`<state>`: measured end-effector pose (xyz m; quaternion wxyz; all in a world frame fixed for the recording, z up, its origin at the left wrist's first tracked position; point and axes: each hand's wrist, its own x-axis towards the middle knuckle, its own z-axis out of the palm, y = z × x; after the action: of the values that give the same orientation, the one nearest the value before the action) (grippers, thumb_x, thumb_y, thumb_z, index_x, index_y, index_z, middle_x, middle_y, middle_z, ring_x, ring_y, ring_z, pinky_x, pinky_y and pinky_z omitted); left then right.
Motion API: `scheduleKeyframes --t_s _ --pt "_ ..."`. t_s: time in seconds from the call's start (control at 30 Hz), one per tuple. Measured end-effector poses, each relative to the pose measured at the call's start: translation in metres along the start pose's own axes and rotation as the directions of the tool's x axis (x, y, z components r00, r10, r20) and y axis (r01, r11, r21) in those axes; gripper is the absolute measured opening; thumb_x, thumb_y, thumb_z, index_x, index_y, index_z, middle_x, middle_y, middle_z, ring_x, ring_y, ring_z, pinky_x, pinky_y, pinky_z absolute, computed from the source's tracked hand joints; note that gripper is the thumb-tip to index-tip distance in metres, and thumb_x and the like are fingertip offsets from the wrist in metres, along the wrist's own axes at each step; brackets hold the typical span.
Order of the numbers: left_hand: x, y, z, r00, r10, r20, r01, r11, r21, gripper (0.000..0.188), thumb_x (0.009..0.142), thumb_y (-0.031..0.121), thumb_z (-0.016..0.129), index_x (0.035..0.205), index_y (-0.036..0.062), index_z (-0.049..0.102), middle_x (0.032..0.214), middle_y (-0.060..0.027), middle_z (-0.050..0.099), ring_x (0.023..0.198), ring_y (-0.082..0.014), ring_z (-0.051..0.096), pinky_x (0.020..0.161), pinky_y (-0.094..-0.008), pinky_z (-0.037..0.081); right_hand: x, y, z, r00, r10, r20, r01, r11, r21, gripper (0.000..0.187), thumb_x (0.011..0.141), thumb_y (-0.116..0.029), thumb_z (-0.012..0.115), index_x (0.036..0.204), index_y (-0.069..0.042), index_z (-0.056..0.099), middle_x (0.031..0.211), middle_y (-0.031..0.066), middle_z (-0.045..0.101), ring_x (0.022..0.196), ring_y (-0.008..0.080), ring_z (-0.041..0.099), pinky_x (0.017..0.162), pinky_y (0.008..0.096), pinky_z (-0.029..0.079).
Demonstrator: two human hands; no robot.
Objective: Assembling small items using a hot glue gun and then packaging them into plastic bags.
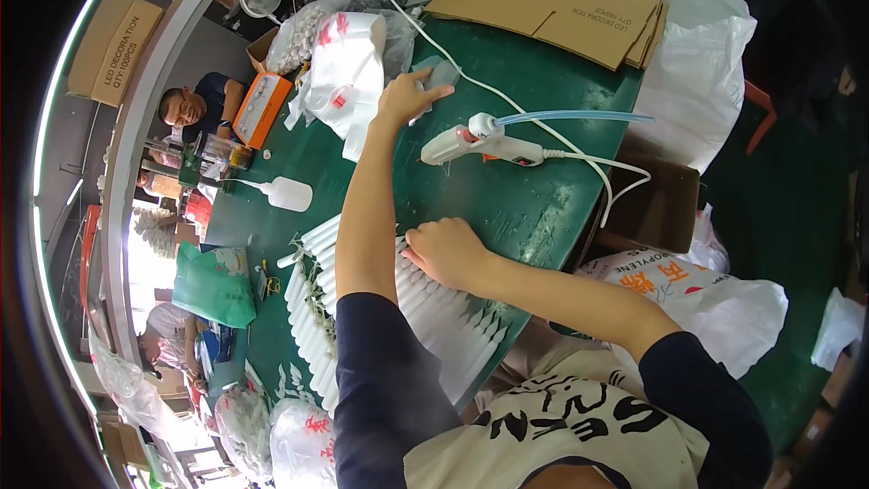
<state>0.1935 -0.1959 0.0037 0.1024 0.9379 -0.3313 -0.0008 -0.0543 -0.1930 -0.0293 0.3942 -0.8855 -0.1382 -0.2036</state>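
My left hand is stretched far over the green table, thumb and fingers apart. It is beside a crumpled clear plastic bag; whether it touches the bag I cannot tell. My right hand is closed, its fingers curled down at the upper ends of a row of white candle-shaped sticks with flame-like tips. What those fingers hold, if anything, is hidden. More white candle sticks lie left of my left forearm. A white glue gun, with a translucent blue glue stick in it, lies between and right of my hands.
Flat cardboard lies at the table's far end. A white cord crosses the table. A white squeeze bottle, a green bag and an orange box are at left. A co-worker is beyond; an open carton is at right.
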Motion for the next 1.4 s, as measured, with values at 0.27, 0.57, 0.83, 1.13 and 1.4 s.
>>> scheduleKeyframes --t_s 0.27,0.57,0.83,1.13,1.4 --pt "-0.010 -0.014 0.000 0.965 0.000 -0.264 -0.013 0.999 -0.045 0.036 0.081 0.040 0.055 0.084 0.0053 0.065 0.072 -0.0214 0.061 0.070 -0.0337 0.060 0.064 -0.0421 0.044 0.004 0.008 0.003 0.999 -0.037 -0.009 0.037 0.999 0.030 0.019 0.077 -0.022 0.059 0.068 -0.007 0.053 0.061 0.0081 0.055 0.058 0.0299 0.057 0.054 0.0418 0.043" --pt "-0.098 -0.006 -0.145 0.878 -0.168 -0.448 0.178 0.984 -0.019 0.054 0.089 0.041 0.038 0.072 -0.0053 0.058 0.066 -0.0268 0.055 0.068 -0.0411 0.057 0.065 -0.0453 0.042 0.003 0.011 0.001 1.000 0.022 -0.007 -0.022 0.999 0.024 0.026 0.079 -0.028 0.058 0.065 -0.005 0.057 0.061 0.0144 0.058 0.062 0.0344 0.058 0.058 0.0439 0.045" --pt "-0.224 0.066 -0.219 0.852 0.047 -0.521 0.059 0.981 0.184 0.039 0.085 0.030 0.053 0.066 -0.0036 0.052 0.047 -0.0141 0.038 0.043 -0.0204 0.030 0.045 -0.0327 0.032 0.008 0.016 -0.007 1.000 0.002 -0.018 0.001 0.987 0.160 0.026 0.077 -0.026 0.064 0.067 -0.002 0.061 0.060 0.0144 0.058 0.057 0.0323 0.057 0.051 0.0386 0.044" --pt "-0.388 0.162 -0.220 0.858 0.209 -0.470 -0.081 0.957 0.278 0.028 0.082 0.008 0.054 0.060 -0.0021 0.041 0.052 -0.0150 0.036 0.044 -0.0310 0.038 0.043 -0.0373 0.031 -0.019 -0.045 -0.065 0.992 -0.110 -0.065 0.124 0.954 0.272 0.025 0.079 -0.022 0.063 0.071 0.002 0.061 0.057 0.0131 0.057 0.050 0.0216 0.054 0.049 0.0292 0.040" --pt "-0.475 0.224 -0.134 0.864 0.385 -0.326 -0.326 0.919 0.222 0.029 0.065 0.005 0.066 0.055 0.0076 0.039 0.053 -0.0011 0.033 0.042 -0.0137 0.041 0.034 -0.0271 0.033 -0.128 -0.133 -0.083 0.799 -0.168 0.578 -0.591 -0.036 0.806 0.055 0.091 -0.050 0.035 0.113 -0.003 0.052 0.096 0.0089 0.060 0.083 0.0158 0.059 0.071 0.0269 0.046"
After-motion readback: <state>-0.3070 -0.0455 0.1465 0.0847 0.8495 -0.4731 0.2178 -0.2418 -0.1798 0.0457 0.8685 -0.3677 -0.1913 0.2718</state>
